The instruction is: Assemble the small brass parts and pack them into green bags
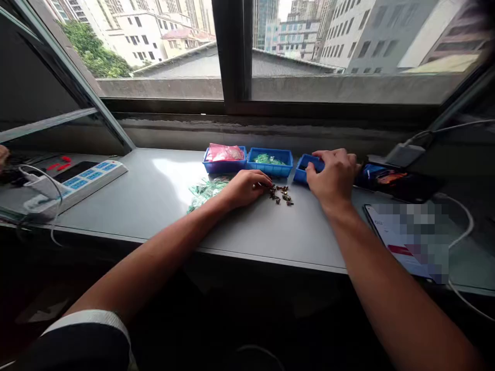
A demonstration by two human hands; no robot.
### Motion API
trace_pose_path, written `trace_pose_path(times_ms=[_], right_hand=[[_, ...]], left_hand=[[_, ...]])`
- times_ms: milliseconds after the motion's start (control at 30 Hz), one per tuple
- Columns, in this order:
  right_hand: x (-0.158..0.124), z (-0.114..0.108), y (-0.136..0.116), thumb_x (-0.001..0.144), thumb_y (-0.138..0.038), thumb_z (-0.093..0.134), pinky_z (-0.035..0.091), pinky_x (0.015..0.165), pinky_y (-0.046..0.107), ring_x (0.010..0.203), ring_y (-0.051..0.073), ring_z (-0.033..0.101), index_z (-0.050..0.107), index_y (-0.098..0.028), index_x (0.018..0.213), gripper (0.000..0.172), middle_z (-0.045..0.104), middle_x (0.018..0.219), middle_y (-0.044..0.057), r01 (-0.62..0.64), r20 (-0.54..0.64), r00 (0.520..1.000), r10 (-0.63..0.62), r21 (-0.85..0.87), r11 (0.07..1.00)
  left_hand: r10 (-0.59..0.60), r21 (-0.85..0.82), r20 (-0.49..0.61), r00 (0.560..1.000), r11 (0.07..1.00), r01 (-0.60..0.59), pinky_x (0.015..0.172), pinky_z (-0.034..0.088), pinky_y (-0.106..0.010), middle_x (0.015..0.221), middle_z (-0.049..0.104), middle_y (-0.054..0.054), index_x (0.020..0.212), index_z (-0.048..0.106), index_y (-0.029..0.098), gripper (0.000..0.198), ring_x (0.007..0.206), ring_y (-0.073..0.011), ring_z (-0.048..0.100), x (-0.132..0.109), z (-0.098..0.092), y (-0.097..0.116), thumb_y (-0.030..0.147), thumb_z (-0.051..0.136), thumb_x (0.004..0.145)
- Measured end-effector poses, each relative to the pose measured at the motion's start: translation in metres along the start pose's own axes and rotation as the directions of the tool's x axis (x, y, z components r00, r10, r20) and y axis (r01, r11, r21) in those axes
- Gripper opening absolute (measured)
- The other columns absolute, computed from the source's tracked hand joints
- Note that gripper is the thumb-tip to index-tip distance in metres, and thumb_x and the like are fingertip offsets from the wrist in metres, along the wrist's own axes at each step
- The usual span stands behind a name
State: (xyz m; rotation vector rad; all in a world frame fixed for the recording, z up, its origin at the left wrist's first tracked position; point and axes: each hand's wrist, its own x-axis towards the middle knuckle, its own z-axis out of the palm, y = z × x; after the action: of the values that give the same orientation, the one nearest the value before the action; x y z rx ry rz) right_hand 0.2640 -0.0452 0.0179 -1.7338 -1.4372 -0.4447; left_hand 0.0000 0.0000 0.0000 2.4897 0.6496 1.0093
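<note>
My right hand (335, 178) grips a small blue bin (300, 175) by its right end, with the thumb at the near side and the fingers over the far side. The bin sits slightly turned on the table, and its contents are mostly hidden. My left hand (247, 186) rests on the table, fingers bent together, fingertips at the left edge of a loose pile of small brass-coloured metal pieces (285, 196) that look like screws. Whatever those fingers may pinch is hidden. Beside my left wrist lie clear and green plastic bags (207, 191).
Behind my hands stand a blue bin (224, 167) with pink bags and a blue bin (269, 169) with green bags. A phone (386, 234) and a dark screen (398, 181) lie right. A power strip (87, 180) is left. Another person's hand (3, 156) shows far left.
</note>
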Motion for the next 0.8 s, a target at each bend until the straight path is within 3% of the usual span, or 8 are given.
trace_pose_path(times_ms=[200, 267, 333, 433, 567, 700, 800], right_hand=[[-0.003, -0.001, -0.012, 0.100, -0.020, 0.065, 0.057, 0.100, 0.050, 0.107, 0.033, 0.068, 0.078, -0.022, 0.106, 0.015, 0.075, 0.107, 0.013, 0.237, 0.074, 0.959, -0.274, 0.318, 0.918], [-0.009, -0.001, -0.022, 0.100, -0.020, 0.065, 0.059, 0.088, 0.044, 0.091, 0.027, 0.070, 0.078, -0.022, 0.104, 0.013, 0.076, 0.099, 0.009, 0.261, 0.127, 0.923, -0.362, 0.486, 0.834], [-0.015, 0.000, -0.031, 0.098, -0.021, 0.069, 0.060, 0.084, 0.041, 0.088, 0.025, 0.072, 0.079, -0.023, 0.106, 0.013, 0.078, 0.099, 0.007, 0.244, 0.172, 0.893, -0.416, 0.592, 0.768], [-0.021, 0.001, -0.040, 0.097, -0.023, 0.074, 0.060, 0.078, 0.039, 0.088, 0.024, 0.075, 0.079, -0.023, 0.112, 0.017, 0.082, 0.101, 0.005, 0.147, 0.244, 0.874, -0.419, 0.690, 0.709], [-0.023, 0.001, -0.045, 0.094, -0.026, 0.078, 0.061, 0.078, 0.038, 0.087, 0.024, 0.078, 0.077, -0.024, 0.113, 0.019, 0.083, 0.098, 0.004, 0.028, 0.295, 0.884, -0.362, 0.740, 0.672], [-0.025, 0.001, -0.049, 0.093, -0.024, 0.079, 0.061, 0.078, 0.038, 0.084, 0.023, 0.078, 0.074, -0.025, 0.114, 0.021, 0.082, 0.094, 0.003, 0.011, 0.289, 0.897, -0.336, 0.744, 0.668], [-0.026, 0.001, -0.051, 0.094, -0.021, 0.076, 0.059, 0.077, 0.036, 0.082, 0.022, 0.076, 0.073, -0.025, 0.115, 0.021, 0.080, 0.093, 0.002, 0.056, 0.241, 0.914, -0.328, 0.724, 0.687]], left_hand=[[-0.064, -0.049, -0.066, 0.996, 0.997, 0.061, 0.090, 0.068, -0.034, 0.109, 0.087, -0.009, 0.109, 0.089, 0.018, 0.026, 0.094, -0.0213, 0.083, 0.000, -0.001, 0.004, 0.007, 0.073, 0.092], [-0.090, -0.105, -0.110, 0.990, 0.991, 0.079, 0.090, 0.069, -0.034, 0.107, 0.086, -0.010, 0.108, 0.089, 0.017, 0.021, 0.094, -0.0214, 0.083, 0.000, -0.001, 0.005, 0.011, 0.074, 0.094], [-0.120, -0.188, -0.154, 0.981, 0.978, 0.090, 0.093, 0.069, -0.036, 0.110, 0.086, -0.011, 0.109, 0.088, 0.017, 0.017, 0.097, -0.0225, 0.083, 0.001, -0.001, 0.005, 0.019, 0.078, 0.096], [-0.211, -0.360, -0.177, 0.961, 0.923, 0.137, 0.100, 0.069, -0.040, 0.111, 0.087, -0.011, 0.110, 0.087, 0.017, 0.020, 0.105, -0.0256, 0.085, 0.002, -0.001, 0.006, 0.028, 0.085, 0.093], [-0.316, -0.518, -0.112, 0.942, 0.828, 0.216, 0.104, 0.068, -0.043, 0.112, 0.088, -0.012, 0.113, 0.086, 0.016, 0.028, 0.110, -0.0286, 0.086, 0.003, -0.003, 0.010, 0.033, 0.091, 0.091], [-0.383, -0.604, -0.068, 0.921, 0.751, 0.267, 0.108, 0.067, -0.046, 0.120, 0.087, -0.014, 0.113, 0.087, 0.015, 0.037, 0.113, -0.0296, 0.085, 0.003, -0.006, 0.017, 0.039, 0.096, 0.087], [-0.380, -0.619, -0.063, 0.923, 0.740, 0.262, 0.118, 0.061, -0.049, 0.132, 0.085, -0.015, 0.116, 0.087, 0.016, 0.042, 0.126, -0.0322, 0.080, 0.004, -0.008, 0.020, 0.045, 0.097, 0.087]])
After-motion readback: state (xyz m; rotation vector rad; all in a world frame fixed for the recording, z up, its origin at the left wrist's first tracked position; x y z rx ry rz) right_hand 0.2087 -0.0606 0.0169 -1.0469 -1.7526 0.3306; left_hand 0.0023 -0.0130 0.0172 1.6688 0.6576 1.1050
